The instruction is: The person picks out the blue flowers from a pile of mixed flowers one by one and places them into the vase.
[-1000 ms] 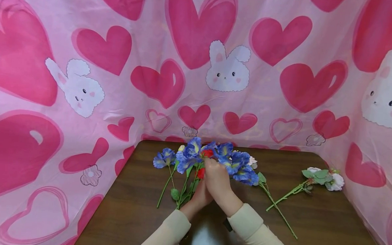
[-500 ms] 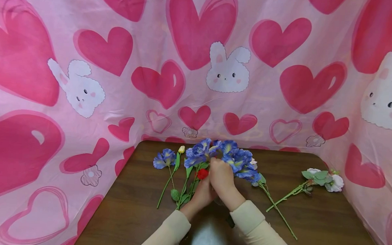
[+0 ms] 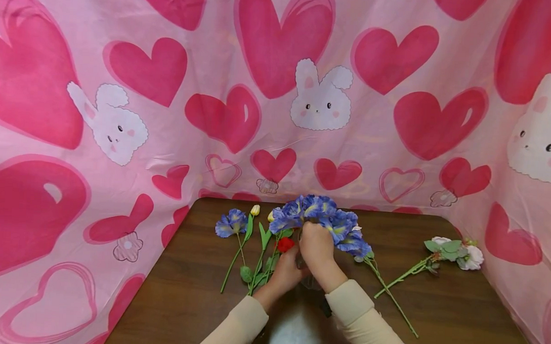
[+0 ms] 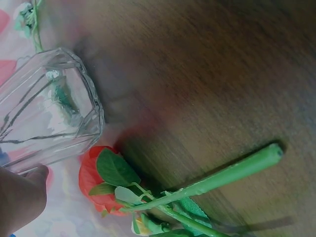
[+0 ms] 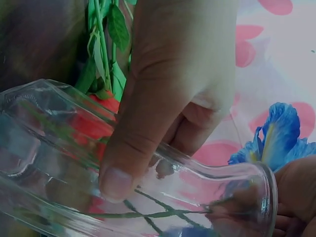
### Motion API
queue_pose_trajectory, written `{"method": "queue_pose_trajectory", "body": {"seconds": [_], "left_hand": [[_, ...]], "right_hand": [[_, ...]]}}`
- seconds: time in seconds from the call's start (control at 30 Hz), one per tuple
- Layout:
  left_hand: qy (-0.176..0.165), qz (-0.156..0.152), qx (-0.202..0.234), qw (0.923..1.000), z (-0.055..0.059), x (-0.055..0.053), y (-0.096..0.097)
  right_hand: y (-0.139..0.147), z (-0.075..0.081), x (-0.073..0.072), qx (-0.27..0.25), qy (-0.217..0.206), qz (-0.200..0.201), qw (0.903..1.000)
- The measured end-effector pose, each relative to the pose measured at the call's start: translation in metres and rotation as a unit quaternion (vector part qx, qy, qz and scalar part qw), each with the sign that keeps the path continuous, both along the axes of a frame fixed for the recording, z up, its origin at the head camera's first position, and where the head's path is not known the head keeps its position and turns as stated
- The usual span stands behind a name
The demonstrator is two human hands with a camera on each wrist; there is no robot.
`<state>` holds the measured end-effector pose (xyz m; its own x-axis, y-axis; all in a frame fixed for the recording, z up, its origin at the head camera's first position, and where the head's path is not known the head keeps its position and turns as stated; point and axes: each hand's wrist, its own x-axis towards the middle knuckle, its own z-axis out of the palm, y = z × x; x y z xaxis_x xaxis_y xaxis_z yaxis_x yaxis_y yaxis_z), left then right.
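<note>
My left hand point(image 3: 286, 274) grips the body of a clear glass vase point(image 5: 54, 163), its thumb lying along the glass in the right wrist view. The vase is tilted, and thin stems point(image 5: 168, 214) run inside it. At the vase's mouth, my right hand point(image 3: 317, 244) holds the stems of a bunch of blue irises point(image 3: 322, 208), with its curled fingers partly hidden behind the glass. The iris blooms spread above both hands. Just left of the left hand is a red rose point(image 3: 285, 245), its leaves and thick green stem point(image 4: 222, 175) close by in the left wrist view.
On the left of the brown table point(image 3: 175, 300) lie another blue iris point(image 3: 231, 223) and a yellow tulip point(image 3: 255, 210). White roses point(image 3: 472, 256) with green leaves lie at the right, beside a crossing stem point(image 3: 396, 308). A pink heart-patterned cloth point(image 3: 376, 145) surrounds the table.
The iris bunch and my right hand have shifted a little to the right. The iris blooms on the left have swung away from the yellow tulips, which now show. A red bloom among the irises is now hidden.
</note>
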<state>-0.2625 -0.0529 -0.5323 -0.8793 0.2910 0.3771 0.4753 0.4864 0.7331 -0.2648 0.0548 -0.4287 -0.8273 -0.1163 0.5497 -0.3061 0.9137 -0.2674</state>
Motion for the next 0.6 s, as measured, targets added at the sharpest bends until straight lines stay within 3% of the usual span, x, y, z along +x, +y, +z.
{"method": "queue_pose_trajectory", "body": {"seconds": [0.6], "left_hand": [[-0.009,0.001,-0.006,0.9999,0.0011,0.0016,-0.0006]], "right_hand": [[0.0012,0.003,-0.0022,0.005,-0.048,-0.001,0.9989]]}}
